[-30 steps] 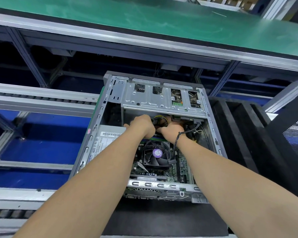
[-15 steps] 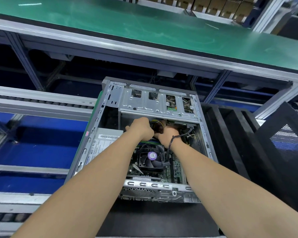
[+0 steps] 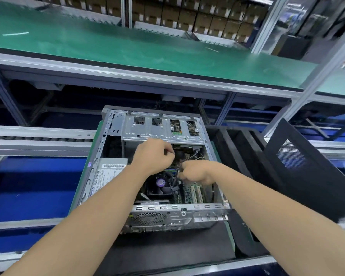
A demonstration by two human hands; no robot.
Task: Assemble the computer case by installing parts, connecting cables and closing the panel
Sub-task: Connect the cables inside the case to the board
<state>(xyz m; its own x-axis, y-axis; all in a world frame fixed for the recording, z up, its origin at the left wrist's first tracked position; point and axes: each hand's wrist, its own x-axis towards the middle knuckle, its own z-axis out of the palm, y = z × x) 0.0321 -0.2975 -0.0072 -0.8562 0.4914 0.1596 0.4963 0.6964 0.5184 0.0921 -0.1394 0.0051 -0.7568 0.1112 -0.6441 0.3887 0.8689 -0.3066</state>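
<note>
computer case (image 3: 92,176) open on black mat (image 3: 167,248), board (image 3: 187,194) and fan (image 3: 160,182) in | right hand (image 3: 197,172) pinches cable (image 3: 178,167) over board | left hand (image 3: 153,156) curled, hold unclear | side panel (image 3: 311,176) still off, at right

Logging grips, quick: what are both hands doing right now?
Left hand: fingers curled, grip cannot be told.
Right hand: holding the cable.

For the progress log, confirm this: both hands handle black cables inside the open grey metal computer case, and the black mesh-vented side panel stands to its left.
Not quite. The head view shows the black mesh-vented side panel to the right of the open grey metal computer case, not its left. The left hand and right hand do handle the black cables inside it.
</note>
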